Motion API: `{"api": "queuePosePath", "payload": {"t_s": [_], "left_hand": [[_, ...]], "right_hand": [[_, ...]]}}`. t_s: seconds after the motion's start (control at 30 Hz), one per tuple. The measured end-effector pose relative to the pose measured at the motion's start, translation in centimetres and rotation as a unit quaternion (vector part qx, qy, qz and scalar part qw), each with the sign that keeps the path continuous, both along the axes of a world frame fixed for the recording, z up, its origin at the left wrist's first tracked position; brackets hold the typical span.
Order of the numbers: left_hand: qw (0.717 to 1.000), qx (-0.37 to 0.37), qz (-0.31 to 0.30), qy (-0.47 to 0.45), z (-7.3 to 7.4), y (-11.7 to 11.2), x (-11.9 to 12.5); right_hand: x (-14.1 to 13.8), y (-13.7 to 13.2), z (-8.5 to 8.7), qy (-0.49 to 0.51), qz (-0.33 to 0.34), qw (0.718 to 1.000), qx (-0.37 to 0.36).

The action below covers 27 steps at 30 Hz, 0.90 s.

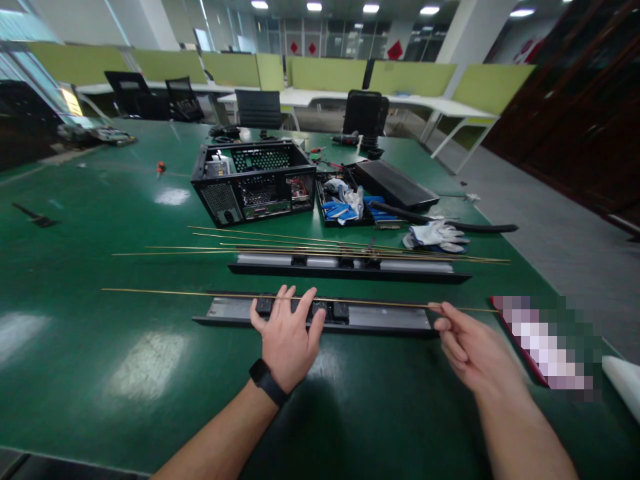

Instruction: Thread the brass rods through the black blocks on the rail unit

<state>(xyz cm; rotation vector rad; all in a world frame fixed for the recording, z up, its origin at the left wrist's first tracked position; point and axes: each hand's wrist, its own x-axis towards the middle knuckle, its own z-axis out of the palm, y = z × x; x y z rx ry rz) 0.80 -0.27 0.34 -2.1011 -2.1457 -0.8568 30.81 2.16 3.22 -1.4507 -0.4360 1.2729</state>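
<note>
A long thin brass-coloured rod [165, 292] lies lengthwise over the nearer metal channel [385, 316], which has dark edges and black sockets [341, 311] set along its middle. My left hand [290, 333], with a black watch on the wrist, rests over the sockets with its fingers spread. Near the channel's right end, my right hand [467, 343] pinches the rod between thumb and fingertips. Behind, a second channel [415, 266] carries several more thin rods [165, 248] laid across it.
An open black computer case [217, 200] stands further back. Beside it are a tray of blue-and-white gloves [345, 203], a dark panel [395, 183], a black tube [465, 227] and another glove pair [435, 235]. A blurred-out packet [540, 347] lies at right on the green table [125, 427].
</note>
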Motion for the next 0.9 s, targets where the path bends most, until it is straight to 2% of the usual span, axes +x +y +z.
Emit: {"api": "queuePosePath", "payload": {"t_s": [0.13,0.3,0.5,0.67,0.9], "left_hand": [[1.0,-0.004,-0.001,0.002,0.1,0.0,0.0],[1.0,0.005,-0.002,0.004,0.1,0.0,0.0],[1.0,0.008,-0.002,0.006,0.0,0.0,0.0],[1.0,0.005,-0.003,0.007,0.0,0.0,0.0],[1.0,0.011,-0.003,0.006,-0.2,0.0,-0.1]], "right_hand": [[-2.9,-0.3,0.7,0.023,0.024,0.999,0.003],[-5.8,-0.5,0.1,0.043,0.068,0.997,0.006],[-7.6,-0.6,-0.3,0.052,0.092,0.994,0.019],[-6.1,-0.5,0.3,0.07,0.07,0.995,0.003],[-0.6,0.1,0.6,0.082,0.009,0.996,-0.024]]}}
